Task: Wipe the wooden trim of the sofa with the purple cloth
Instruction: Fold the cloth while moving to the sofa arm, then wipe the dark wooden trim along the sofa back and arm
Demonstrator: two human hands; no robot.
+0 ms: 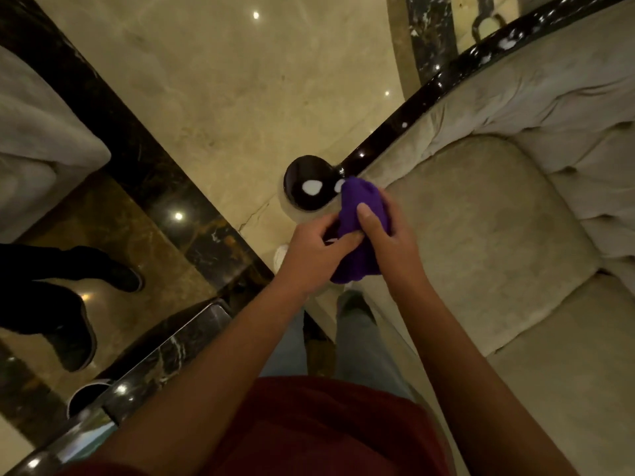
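While the purple cloth [357, 228] is being held bunched between both hands, it is being shown as a soft, light, limp thing, likely to fold and slip unless gathered into a pad. It is being pinched from its near side by the left hand [318, 250], thumb and fingers curled onto the fabric, and it is being clasped from above by the right hand [388, 235], fingers wrapped round the wad. Just beyond the grip, the cloth's far tip is being brought against the dark wooden trim [395, 132], at the point where the rail meets its round end cap [305, 182]. This trim is looking glossy, hard and probably slick, so firm pressure through a thick fold is judged best. To the right of the grip the pale sofa cushion [481, 228] is lying; beyond and to the left, polished marble floor [223, 80] is reflecting ceiling lights. Another person's dark shoes [79, 338] are standing well apart, far left.
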